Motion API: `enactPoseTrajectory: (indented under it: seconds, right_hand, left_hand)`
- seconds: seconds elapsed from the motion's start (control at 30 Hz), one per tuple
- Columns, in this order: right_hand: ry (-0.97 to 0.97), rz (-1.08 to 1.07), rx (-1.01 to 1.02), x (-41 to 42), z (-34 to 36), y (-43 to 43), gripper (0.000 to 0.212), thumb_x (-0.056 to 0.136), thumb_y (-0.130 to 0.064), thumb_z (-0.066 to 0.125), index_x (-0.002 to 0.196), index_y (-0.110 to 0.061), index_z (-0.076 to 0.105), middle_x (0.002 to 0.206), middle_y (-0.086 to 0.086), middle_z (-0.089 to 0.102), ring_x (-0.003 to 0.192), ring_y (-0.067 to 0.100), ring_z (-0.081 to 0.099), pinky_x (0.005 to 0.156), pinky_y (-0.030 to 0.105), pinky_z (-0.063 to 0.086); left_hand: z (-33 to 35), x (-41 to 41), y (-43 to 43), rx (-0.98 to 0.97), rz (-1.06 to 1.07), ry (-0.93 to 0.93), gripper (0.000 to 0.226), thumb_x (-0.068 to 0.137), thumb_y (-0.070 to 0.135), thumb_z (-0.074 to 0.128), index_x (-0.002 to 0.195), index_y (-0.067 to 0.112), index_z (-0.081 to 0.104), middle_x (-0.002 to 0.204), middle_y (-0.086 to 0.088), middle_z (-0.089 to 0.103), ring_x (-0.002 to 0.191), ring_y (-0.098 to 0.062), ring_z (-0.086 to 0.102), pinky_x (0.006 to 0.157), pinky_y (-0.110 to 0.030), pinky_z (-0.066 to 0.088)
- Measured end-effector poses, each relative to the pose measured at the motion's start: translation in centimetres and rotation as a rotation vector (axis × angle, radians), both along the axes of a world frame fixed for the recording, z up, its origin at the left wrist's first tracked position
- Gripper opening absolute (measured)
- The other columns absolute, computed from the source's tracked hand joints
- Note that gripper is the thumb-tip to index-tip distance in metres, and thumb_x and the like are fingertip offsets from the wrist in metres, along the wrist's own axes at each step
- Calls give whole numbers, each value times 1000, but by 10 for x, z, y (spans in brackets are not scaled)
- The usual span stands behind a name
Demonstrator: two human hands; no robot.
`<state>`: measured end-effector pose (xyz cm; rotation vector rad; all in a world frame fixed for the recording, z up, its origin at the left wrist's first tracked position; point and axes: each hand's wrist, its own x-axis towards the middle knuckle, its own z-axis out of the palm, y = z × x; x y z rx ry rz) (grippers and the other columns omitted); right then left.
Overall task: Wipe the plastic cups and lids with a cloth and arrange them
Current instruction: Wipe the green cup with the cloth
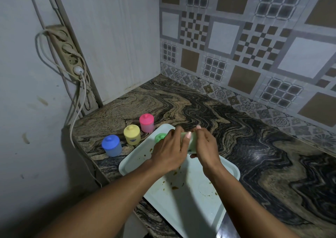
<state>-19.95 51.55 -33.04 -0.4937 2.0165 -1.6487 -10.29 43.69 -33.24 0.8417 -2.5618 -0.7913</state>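
Over the pale tray (214, 197), both my hands hold a light green plastic cup (191, 143) tipped on its side. My left hand (169, 152) wraps its left end, and my right hand (206, 146) grips the right side. A green lid (160, 137) lies on the tray just left of my left hand. Three lidded cups stand in a diagonal row on the counter: blue (111, 145), yellow (132, 135) and pink (147, 123). No cloth shows; whatever is under my palms is hidden.
The tray carries brown stains (175, 187) and overhangs the marbled counter's front edge (127, 197). A power strip (70, 53) with hanging cables runs down the wall at left. Patterned tiles (254, 46) back the counter on the right.
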Motion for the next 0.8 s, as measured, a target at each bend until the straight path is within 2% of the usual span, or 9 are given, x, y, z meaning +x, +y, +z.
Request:
enactPoseTrajectory:
  seconds: [0.1,0.17,0.23,0.33,0.43,0.53,0.63,0.7,0.8]
  right_hand:
    - [117,14,46,7,-4,0,40,100,-50,37,85,-22,61,80,6,68,75,22,67,70,51,60]
    - [219,13,67,10,-5,3,40,97,-54,35,83,-24,58,77,1,66,78,22,65,73,56,57]
    - [272,39,60,10,-4,6,41,96,-56,34,84,-23,56,77,3,64,78,24,63,72,56,56]
    - [180,9,4,3,2,3,39,96,-54,36,85,-24,59,84,5,66,86,29,65,76,57,58]
    - [29,-19,-4,-2,6,0,40,96,-54,37,86,-24,62,92,8,69,93,34,67,72,49,60]
    - [189,46,27,3,4,1,38,99,-52,35,85,-25,57,83,5,65,83,28,64,75,51,57]
    - [273,76,28,7,2,5,36,100,-51,35,88,-27,58,76,-1,63,75,18,61,74,49,55]
    - [284,94,21,6,5,5,35,102,-49,35,89,-27,59,78,0,64,74,17,62,70,48,56]
    - [-32,14,-18,-1,10,-2,40,103,-44,38,97,-13,62,91,16,67,77,27,64,64,45,56]
  left_hand:
    - [11,-11,-1,292,205,-108,45,106,44,19,112,15,54,109,-16,66,100,-35,63,83,-40,49]
    - [24,-16,-4,744,272,-252,57,106,48,15,104,11,58,85,-19,66,63,-27,59,58,-30,44]
    - [30,-17,-6,944,319,-264,76,99,66,8,95,10,58,71,-14,62,45,-19,43,48,-21,32]
    - [21,-13,4,567,259,-73,75,94,73,7,121,19,51,102,-10,65,88,-29,64,79,-31,46]
    - [13,-3,17,178,100,48,44,100,62,14,109,26,37,101,-13,65,99,-37,62,84,-46,50]
    - [16,-18,6,521,291,-101,65,102,59,9,119,15,54,110,-21,65,95,-33,64,81,-38,49]
    - [32,-19,-4,947,343,-296,78,95,73,5,94,11,54,59,-7,48,41,-15,35,47,-22,27]
    - [33,-19,-9,871,281,-306,87,88,81,2,96,13,54,60,-6,51,42,-16,42,47,-22,31]
    - [20,-12,-4,343,96,-91,69,91,78,8,120,25,42,103,-13,64,88,-30,65,76,-39,50]
